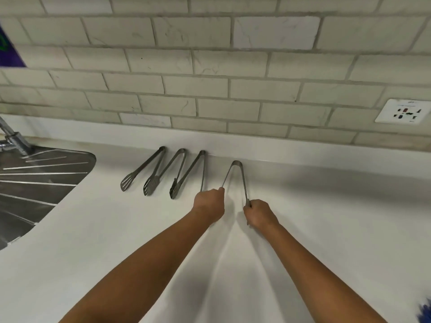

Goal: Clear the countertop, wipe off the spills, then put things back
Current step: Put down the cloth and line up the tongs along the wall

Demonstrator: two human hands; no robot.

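Pale brick tiles back a white worktop (116, 229), with a steel sink drainer (35, 183) and tap (14, 136) off to the left of the hands and a wall socket (407, 110) up to their right.

From the head view, both hands work one pair of steel tongs (235, 176). The left hand (210, 205) curls its fingers round the end of one arm, and the right hand (260, 214) clamps the end of the other, so each grip is closed on its own arm. The hinge points away from the hands toward the wall, and the arms are spread wide between the two grips. I judge this is to lay the tongs down flat and line them up with the rest.

Just left of the left hand's grip lie three more tongs in a row: the nearest pair (189, 174) lies close beside the left hand, then a middle pair (165, 171), then the farthest pair (143, 167). All have hinges toward the wall and tips toward the person, which suggests things are being put back in order. No spill shows on the surface around the grips.
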